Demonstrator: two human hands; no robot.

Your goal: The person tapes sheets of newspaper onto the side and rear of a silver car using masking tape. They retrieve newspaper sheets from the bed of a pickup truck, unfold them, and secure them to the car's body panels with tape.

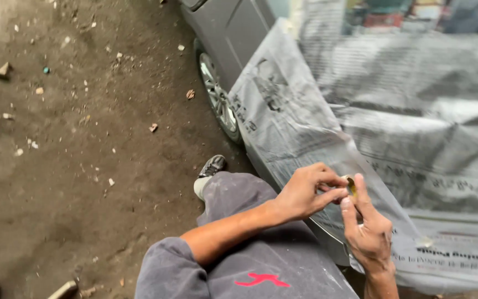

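My left hand (pixel 305 191) and my right hand (pixel 369 232) meet over the edge of a car body covered with newspaper sheets (pixel 394 122). Both pinch a small yellowish roll of tape (pixel 352 185) between fingers and thumbs. My left fingers close on the roll from the left. My right thumb and forefinger hold it from below and right. The roll sits just above the paper's lower edge. What the far side of the roll looks like is hidden by my fingers.
A grey car (pixel 233 33) stands at the top, its wheel (pixel 217 97) beside the papered panel. My grey-trousered knee (pixel 239 199) and a dark shoe (pixel 211 166) are below. The dirt floor (pixel 73 155) on the left has scattered stones and scraps.
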